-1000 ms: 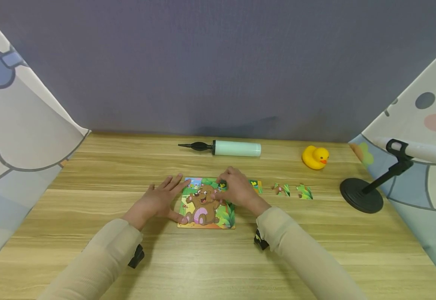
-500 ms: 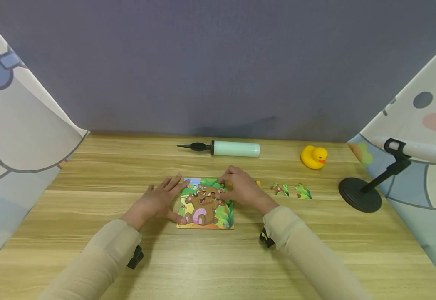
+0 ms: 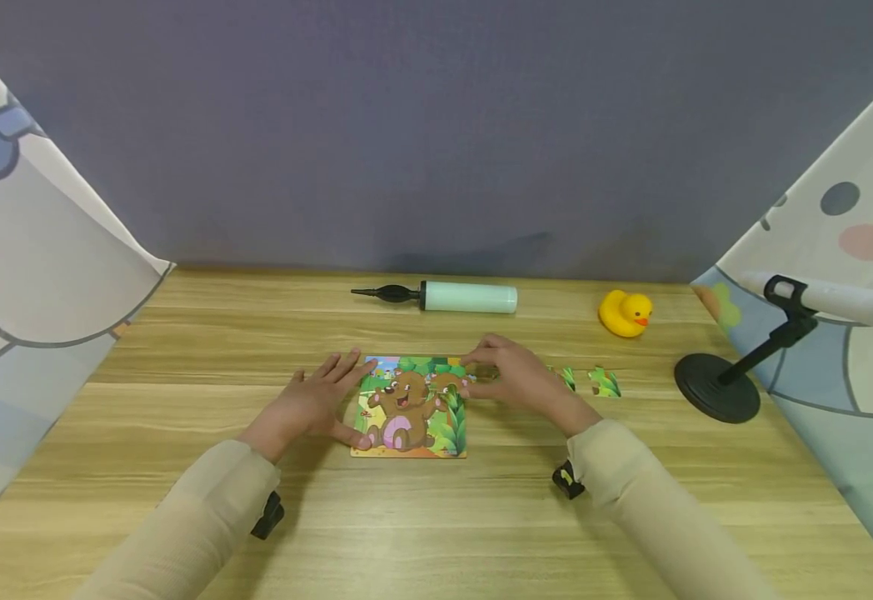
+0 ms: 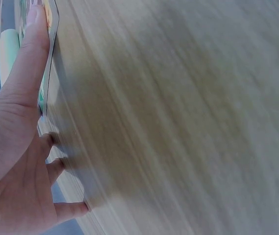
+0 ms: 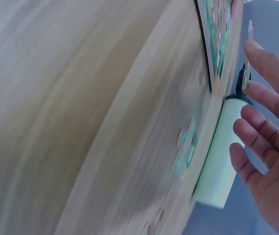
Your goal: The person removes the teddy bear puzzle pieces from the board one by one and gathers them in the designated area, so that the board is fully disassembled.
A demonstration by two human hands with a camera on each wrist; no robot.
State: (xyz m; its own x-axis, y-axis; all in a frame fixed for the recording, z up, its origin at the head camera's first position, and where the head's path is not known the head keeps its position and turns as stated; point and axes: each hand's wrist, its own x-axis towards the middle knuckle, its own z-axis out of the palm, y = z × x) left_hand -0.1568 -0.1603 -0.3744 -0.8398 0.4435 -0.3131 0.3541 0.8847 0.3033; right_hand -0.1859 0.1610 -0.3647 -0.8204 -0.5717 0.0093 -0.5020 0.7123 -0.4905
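A bear picture puzzle board [image 3: 410,408] lies flat on the wooden table [image 3: 182,358]. My left hand [image 3: 315,405] rests open on the table. Its fingers touch the board's left edge, and the thumb [image 4: 30,54] lies along that edge. My right hand [image 3: 515,379] hovers just past the board's upper right corner. In the right wrist view a thin puzzle piece [image 5: 248,54], seen edge-on, sits pinched between thumb and forefinger. Two loose pieces [image 3: 605,383] lie to the right of that hand, one partly hidden behind it.
A mint hand pump [image 3: 453,297] lies behind the board, and a yellow rubber duck [image 3: 626,313] sits at the back right. A black round-based stand [image 3: 717,387] stands near the right edge. Printed cloth [image 3: 32,250] hangs at both sides.
My right hand has slid right, from the board's upper right area to just beyond its edge, over the spot where a loose piece lay. The left hand has stayed put.
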